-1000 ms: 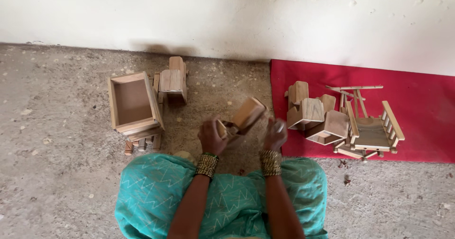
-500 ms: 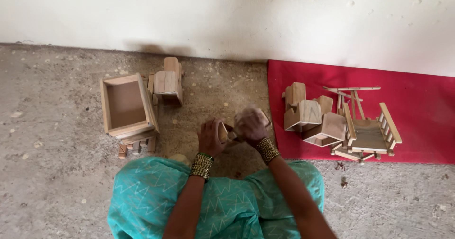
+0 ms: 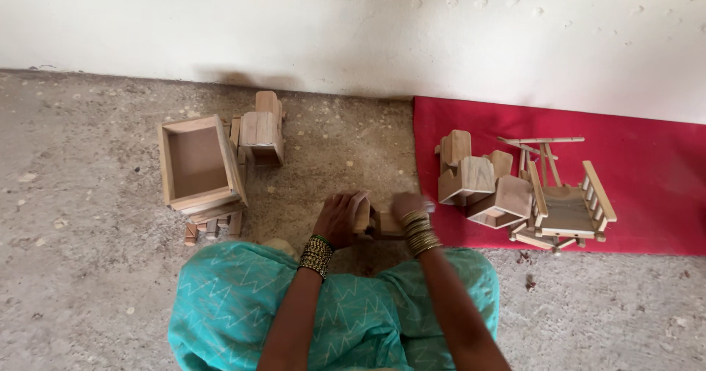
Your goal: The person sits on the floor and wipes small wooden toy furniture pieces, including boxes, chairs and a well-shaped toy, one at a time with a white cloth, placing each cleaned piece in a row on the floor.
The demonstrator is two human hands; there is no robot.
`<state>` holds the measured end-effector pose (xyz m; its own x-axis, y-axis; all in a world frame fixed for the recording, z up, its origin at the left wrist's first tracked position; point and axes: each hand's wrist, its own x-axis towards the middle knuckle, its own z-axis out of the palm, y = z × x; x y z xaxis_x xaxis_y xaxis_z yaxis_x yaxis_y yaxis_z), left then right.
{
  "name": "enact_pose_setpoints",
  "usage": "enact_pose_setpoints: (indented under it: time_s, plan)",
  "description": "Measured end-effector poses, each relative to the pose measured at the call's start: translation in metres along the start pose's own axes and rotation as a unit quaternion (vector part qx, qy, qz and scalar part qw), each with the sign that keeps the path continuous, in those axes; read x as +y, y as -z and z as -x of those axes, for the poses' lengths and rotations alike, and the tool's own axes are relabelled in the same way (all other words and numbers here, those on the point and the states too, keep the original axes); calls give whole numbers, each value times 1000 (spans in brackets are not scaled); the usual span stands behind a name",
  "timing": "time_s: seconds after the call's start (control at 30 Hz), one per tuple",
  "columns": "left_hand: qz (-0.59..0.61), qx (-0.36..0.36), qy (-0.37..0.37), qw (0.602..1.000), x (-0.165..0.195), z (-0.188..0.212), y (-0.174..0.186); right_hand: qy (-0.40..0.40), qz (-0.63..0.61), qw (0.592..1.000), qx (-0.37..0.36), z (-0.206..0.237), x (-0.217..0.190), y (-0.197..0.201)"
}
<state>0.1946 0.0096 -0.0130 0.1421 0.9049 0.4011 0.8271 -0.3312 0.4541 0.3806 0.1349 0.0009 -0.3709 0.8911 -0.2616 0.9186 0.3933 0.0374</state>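
Overhead view of a seated person in a teal garment (image 3: 243, 305) on a concrete floor (image 3: 81, 268). The left hand (image 3: 340, 220) and right hand (image 3: 407, 207) are both closed around a small wooden piece (image 3: 376, 224), held low just above the lap, between the open wooden box (image 3: 197, 162) on the left and the red mat (image 3: 647, 187) on the right. The mat carries small wooden chairs (image 3: 478, 183) and a slatted bench (image 3: 570, 209). Judged risk: a loosened grip could drop the piece onto the hard floor, cracking a joint.
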Motion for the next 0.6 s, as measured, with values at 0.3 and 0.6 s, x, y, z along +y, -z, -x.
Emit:
enact_pose_setpoints:
  time_s: [0.3,0.6]
  plan:
    - [-97,-9,-95,991,-10,17,-18,156,-508,845,54,10,-25,9]
    - [3,103,36,994,-15,20,-14,102,-336,908,230,-3,0,15]
